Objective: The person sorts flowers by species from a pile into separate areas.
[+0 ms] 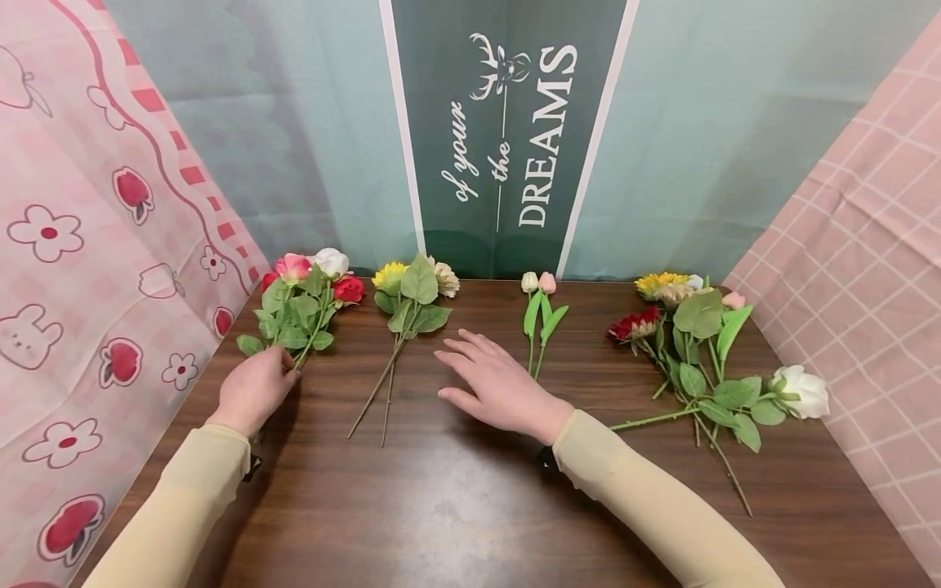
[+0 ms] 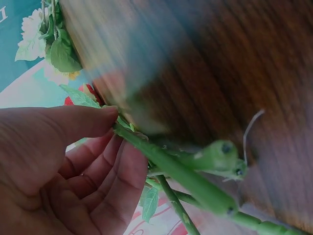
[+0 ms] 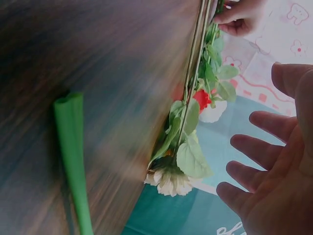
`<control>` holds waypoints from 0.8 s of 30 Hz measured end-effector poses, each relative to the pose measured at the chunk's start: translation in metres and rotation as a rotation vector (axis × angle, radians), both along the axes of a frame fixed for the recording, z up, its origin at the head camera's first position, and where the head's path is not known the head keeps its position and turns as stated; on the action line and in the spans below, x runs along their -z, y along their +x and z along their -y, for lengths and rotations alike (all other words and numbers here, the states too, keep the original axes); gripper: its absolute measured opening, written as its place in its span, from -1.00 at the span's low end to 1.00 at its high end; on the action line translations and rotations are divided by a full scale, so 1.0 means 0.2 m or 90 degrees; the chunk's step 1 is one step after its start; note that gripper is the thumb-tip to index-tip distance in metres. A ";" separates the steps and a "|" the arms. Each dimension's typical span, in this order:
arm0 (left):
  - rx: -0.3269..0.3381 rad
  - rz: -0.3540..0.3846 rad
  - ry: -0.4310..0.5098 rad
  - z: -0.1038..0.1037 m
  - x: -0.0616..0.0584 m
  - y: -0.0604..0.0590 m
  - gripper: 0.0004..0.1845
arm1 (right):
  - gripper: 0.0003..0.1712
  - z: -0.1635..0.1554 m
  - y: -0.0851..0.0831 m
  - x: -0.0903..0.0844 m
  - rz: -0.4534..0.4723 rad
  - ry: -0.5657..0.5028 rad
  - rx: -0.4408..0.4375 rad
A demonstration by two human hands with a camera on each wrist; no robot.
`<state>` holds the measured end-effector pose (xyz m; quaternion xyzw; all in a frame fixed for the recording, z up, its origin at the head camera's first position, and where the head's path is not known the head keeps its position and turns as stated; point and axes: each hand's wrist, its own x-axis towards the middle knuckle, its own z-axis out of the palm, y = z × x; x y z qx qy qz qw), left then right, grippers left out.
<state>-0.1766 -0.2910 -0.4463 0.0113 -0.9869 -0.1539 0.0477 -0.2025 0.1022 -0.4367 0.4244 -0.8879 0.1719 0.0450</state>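
Nearest the camera, two arms in pale yellow sleeves reach over the dark wooden table (image 1: 456,506). At its left side the left hand (image 1: 253,388) pinches the stems of the rose bunch (image 1: 305,306), thumb and fingers curled round them near the cut ends; the bunch lies flat, its pink, white and red heads pointing at the back wall. At the middle the right hand (image 1: 500,384) hovers with fingers spread and straight, palm down, holding nothing, between the sunflower bunch (image 1: 408,306) and the two tulips (image 1: 540,314). To handle the roses well, I judge the grip should stay low on the stems and gather all of them together, lifting gently so the leaves do not snag. Further right lies a loose pile of mixed flowers (image 1: 691,359) with a white rose (image 1: 801,390) at its edge. Behind stands a green banner (image 1: 507,131) with white lettering.

How many stems the left hand actually holds is hard to tell, since both wrist views are blurred. Whether the right hand touches the table cannot be told
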 end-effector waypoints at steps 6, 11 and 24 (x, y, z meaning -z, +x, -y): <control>-0.003 0.021 -0.005 -0.01 -0.02 -0.01 -0.71 | -0.31 -0.10 0.00 0.00 0.007 -0.013 0.019; 0.012 -0.074 -0.015 -0.11 -0.11 0.03 -0.54 | -0.40 -0.25 -0.01 -0.01 0.002 -0.021 0.076; 0.473 -0.189 -0.029 -1.23 -0.11 0.12 -0.46 | -0.72 -1.07 0.06 -0.03 0.076 -0.118 0.419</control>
